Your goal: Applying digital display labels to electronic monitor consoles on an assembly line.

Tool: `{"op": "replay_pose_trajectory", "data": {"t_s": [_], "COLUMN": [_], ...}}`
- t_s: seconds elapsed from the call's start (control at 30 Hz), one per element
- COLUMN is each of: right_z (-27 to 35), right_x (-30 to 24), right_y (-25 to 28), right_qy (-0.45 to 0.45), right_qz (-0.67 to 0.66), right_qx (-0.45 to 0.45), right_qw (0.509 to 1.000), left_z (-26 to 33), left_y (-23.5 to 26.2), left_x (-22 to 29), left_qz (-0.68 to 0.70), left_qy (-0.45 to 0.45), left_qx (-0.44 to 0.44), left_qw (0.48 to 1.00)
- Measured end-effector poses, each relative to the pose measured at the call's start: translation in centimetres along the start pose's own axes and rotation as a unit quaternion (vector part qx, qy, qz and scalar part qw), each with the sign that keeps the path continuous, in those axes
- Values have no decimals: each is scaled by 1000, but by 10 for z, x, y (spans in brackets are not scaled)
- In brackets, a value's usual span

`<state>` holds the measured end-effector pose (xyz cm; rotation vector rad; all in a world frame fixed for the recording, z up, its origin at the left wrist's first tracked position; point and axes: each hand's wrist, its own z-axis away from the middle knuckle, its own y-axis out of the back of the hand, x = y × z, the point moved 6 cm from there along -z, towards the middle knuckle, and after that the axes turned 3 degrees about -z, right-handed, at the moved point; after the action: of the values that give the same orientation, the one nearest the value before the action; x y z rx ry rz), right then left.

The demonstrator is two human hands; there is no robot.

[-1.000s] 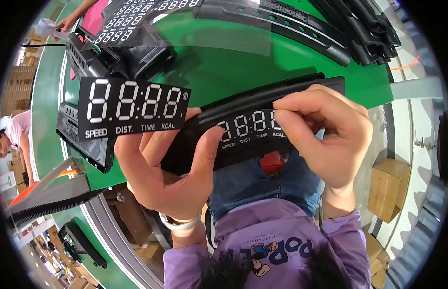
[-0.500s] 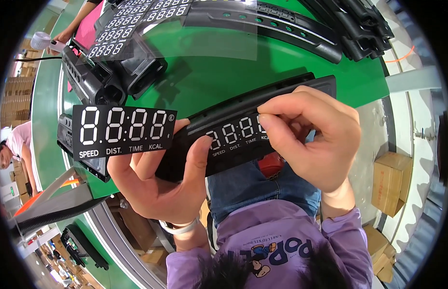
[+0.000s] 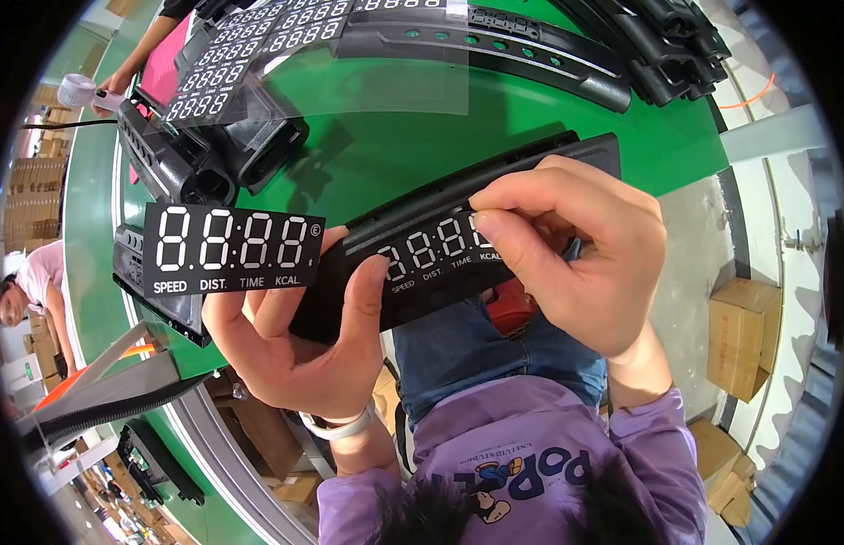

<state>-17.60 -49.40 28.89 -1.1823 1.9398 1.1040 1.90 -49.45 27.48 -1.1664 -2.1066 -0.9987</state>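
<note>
Your left hand holds a loose label, thumb touching a second label on the black housing between your hands; your right hand pinches that one's right end, where uneven pulling could skew it.

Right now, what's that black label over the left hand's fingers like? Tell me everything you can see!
The black label is a flat, thin-looking rectangle, perhaps plastic film. Four white segmented digits run above a row of small white words. It faces the camera, nearly level, in front of, and seemingly touching, the fingers of the left hand; how it's held is hidden.
</note>
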Motion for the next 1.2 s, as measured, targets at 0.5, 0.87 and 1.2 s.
{"op": "replay_pose_trajectory", "data": {"t_s": [0.5, 0.87, 1.2], "right_z": [3, 4, 1], "right_x": [3, -1, 0], "right_y": [-2, -4, -4], "right_qy": [41, -34, 1], "right_qz": [-151, -65, -22], "right_qx": [-39, -29, -7], "right_qw": [987, 997, 1000], "left_z": [6, 3, 1], "left_y": [1, 1, -2], "left_x": [-2, 0, -1], "left_qz": [19, -21, -36], "left_qy": [10, -31, -35], "left_qx": [-14, -36, -37], "left_qw": [1000, 999, 998]}}
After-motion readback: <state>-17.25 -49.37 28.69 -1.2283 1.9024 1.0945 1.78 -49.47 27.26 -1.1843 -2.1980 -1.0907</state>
